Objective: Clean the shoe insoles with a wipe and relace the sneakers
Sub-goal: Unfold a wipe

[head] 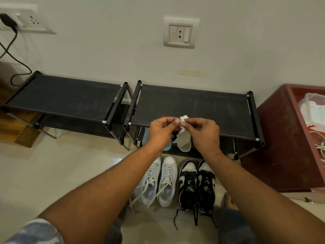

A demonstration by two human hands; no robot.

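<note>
My left hand [163, 131], right hand [202, 132] both pinch crumpled wipe [184, 118], fingertips close together. Long white insole [183, 140], I think, hangs straight down between them. Sneakers [160, 182] on floor below, nearer me.

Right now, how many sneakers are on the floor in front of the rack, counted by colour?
White sneakers: 2
Black-and-white sneakers: 2
Total: 4
</note>
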